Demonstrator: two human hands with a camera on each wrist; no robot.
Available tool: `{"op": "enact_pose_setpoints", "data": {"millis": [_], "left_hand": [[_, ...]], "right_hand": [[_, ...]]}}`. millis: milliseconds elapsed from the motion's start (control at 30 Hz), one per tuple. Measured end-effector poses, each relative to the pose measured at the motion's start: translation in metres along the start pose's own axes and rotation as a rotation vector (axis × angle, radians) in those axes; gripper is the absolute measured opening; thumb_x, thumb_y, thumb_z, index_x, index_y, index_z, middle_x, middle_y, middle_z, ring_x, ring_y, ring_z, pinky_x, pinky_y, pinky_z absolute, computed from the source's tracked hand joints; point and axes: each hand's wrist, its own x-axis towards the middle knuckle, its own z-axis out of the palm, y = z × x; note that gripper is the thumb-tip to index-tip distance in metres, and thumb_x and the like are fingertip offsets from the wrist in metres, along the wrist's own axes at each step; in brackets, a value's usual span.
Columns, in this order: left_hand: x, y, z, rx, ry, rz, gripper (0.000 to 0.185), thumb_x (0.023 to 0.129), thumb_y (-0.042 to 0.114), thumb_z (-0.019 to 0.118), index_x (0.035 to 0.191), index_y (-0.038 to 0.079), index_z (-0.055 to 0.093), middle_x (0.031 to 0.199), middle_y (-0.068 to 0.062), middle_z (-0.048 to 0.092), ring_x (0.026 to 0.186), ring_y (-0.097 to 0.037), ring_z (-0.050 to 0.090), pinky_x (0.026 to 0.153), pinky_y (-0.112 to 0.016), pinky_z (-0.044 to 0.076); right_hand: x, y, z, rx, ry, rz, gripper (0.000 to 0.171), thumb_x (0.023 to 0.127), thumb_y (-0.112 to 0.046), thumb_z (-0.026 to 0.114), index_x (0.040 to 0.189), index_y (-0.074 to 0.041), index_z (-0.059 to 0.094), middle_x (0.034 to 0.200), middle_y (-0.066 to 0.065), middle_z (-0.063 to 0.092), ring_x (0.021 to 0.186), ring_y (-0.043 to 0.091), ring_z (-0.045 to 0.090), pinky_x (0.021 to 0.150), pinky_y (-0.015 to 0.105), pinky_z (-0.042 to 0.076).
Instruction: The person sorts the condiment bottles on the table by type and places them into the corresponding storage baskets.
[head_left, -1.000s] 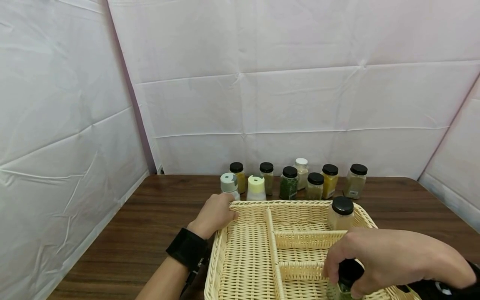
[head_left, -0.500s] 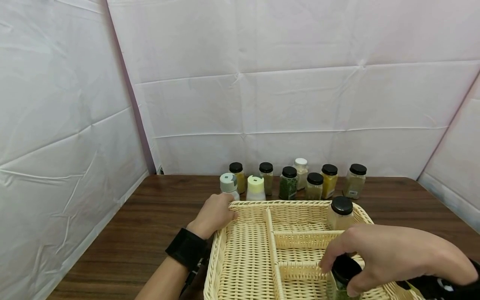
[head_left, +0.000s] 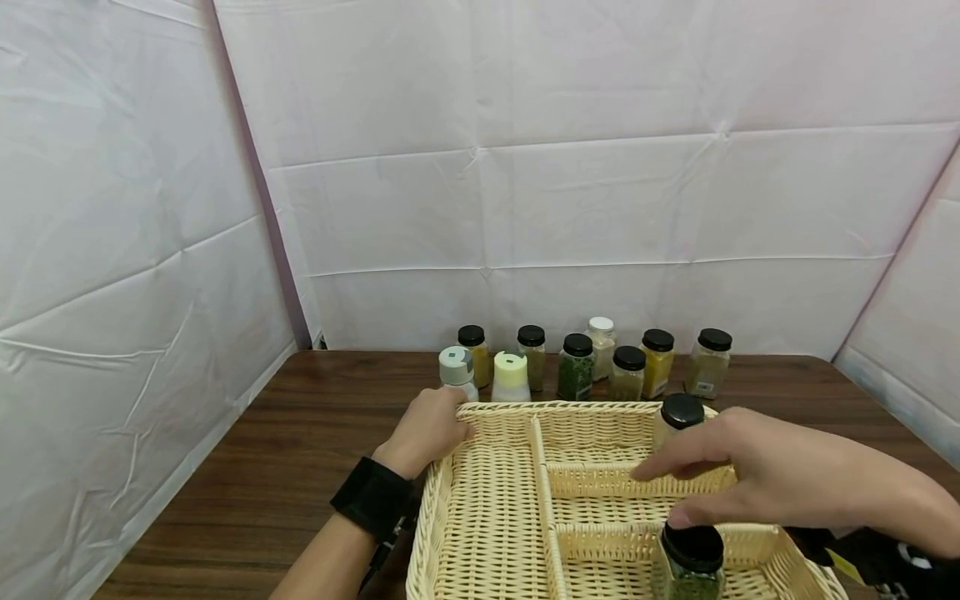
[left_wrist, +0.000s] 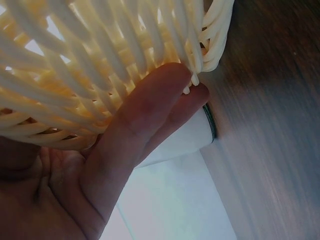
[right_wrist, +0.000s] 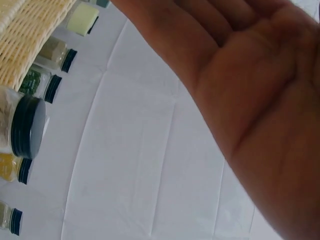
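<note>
My left hand point(head_left: 429, 431) holds the far left corner of a pale wicker basket point(head_left: 487, 508); in the left wrist view its fingers point(left_wrist: 145, 107) press along the woven wall. Over the basket's right side hovers my right hand point(head_left: 795, 475), its fingers spread and extended with nothing held. Just below its thumb stands a black-lidded jar of green flakes point(head_left: 692, 554) in the near right compartment. Thumb and lid overlap in the head view, so I cannot tell whether they touch. Behind the hand, a second black-lidded jar point(head_left: 681, 412) stands upright in the far compartment, partly covered.
Beyond the basket, several spice jars stand on the dark wooden table point(head_left: 330, 408), among them a dark green one point(head_left: 576, 368) and a yellow one point(head_left: 657, 363). A yellow-capped bottle point(head_left: 511, 377) and a grey-capped bottle point(head_left: 457, 367) are near the left hand. White cloth point(head_left: 585, 208) hangs behind.
My right hand has let go of the jar of green flakes and risen up and away from it. The jar stays in the near right compartment. My left hand keeps its hold on the basket.
</note>
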Motion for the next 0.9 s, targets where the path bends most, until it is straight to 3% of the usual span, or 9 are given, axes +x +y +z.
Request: {"op": "enact_pose_setpoints", "data": {"millis": [133, 300, 467, 700, 900], "left_hand": [[0.000, 0.001, 0.000, -0.003, -0.004, -0.001, 0.012, 0.089, 0.001, 0.080, 0.097, 0.002, 0.072, 0.087, -0.007, 0.069, 0.072, -0.017, 0.060, 0.070, -0.035, 0.053], [0.000, 0.001, -0.001, -0.008, -0.004, 0.001, 0.010, 0.089, 0.001, 0.080, 0.095, 0.003, 0.072, 0.084, -0.006, 0.069, 0.071, -0.016, 0.059, 0.070, -0.035, 0.053], [0.000, 0.000, -0.001, -0.007, -0.003, 0.000, 0.011, 0.089, 0.000, 0.080, 0.096, 0.002, 0.072, 0.085, -0.007, 0.070, 0.072, -0.016, 0.060, 0.070, -0.035, 0.054], [0.000, 0.001, -0.001, -0.005, -0.008, -0.004, 0.011, 0.090, 0.001, 0.080, 0.097, 0.002, 0.072, 0.086, -0.007, 0.069, 0.072, -0.016, 0.059, 0.071, -0.036, 0.053], [0.001, -0.001, 0.001, -0.002, 0.001, -0.001, 0.011, 0.090, 0.000, 0.079, 0.094, 0.004, 0.070, 0.081, -0.004, 0.065, 0.069, -0.016, 0.055, 0.069, -0.034, 0.050]], "right_hand": [[-0.003, 0.004, -0.006, -0.084, 0.136, -0.007, 0.035, 0.102, -0.023, 0.074, 0.137, -0.022, 0.072, 0.130, -0.008, 0.073, 0.112, 0.008, 0.070, 0.079, 0.032, 0.060], [-0.008, 0.004, -0.013, -0.146, 0.292, 0.156, 0.030, 0.104, -0.026, 0.072, 0.133, -0.026, 0.074, 0.120, -0.014, 0.075, 0.101, 0.004, 0.071, 0.075, 0.030, 0.059], [-0.009, 0.005, -0.019, -0.201, 0.438, 0.278, 0.025, 0.104, -0.027, 0.072, 0.129, -0.027, 0.077, 0.118, -0.009, 0.077, 0.098, 0.005, 0.073, 0.077, 0.030, 0.059], [-0.004, 0.013, -0.025, -0.352, 0.625, 0.257, 0.023, 0.105, -0.022, 0.072, 0.126, -0.026, 0.078, 0.118, -0.002, 0.078, 0.102, 0.016, 0.076, 0.078, 0.030, 0.059], [0.002, 0.023, -0.029, -0.493, 0.745, 0.202, 0.027, 0.100, -0.009, 0.075, 0.127, -0.010, 0.077, 0.118, 0.015, 0.077, 0.100, 0.038, 0.076, 0.080, 0.052, 0.059]]}}
